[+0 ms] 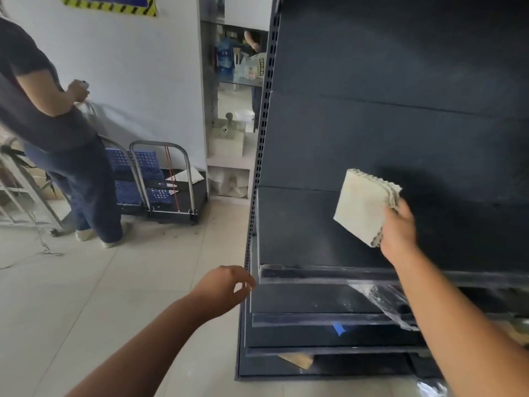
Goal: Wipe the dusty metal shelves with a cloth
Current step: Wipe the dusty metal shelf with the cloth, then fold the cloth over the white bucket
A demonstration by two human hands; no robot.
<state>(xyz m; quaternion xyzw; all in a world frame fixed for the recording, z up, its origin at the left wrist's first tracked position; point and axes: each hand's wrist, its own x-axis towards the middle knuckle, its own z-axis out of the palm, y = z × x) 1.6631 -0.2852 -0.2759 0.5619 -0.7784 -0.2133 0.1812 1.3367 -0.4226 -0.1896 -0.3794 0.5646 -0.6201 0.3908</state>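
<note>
A dark metal shelf unit [400, 124] fills the right half of the view, with a tall back panel and several stepped shelves below. The top shelf [303, 227] is dark and bare. My right hand [399, 229] is shut on a folded beige cloth [365, 206], held up above that shelf in front of the back panel. My left hand [227, 285] hovers beside the slotted upright post [264, 116] at the unit's left edge, fingers loosely curled and apart, holding nothing.
Crumpled clear plastic wrap [386, 303] lies across the lower shelves, and a blue tape scrap [339, 329] sits on one. A person in dark clothes [54, 130] stands at left by folded trolleys [160, 181]. The floor is pale tile [114, 282].
</note>
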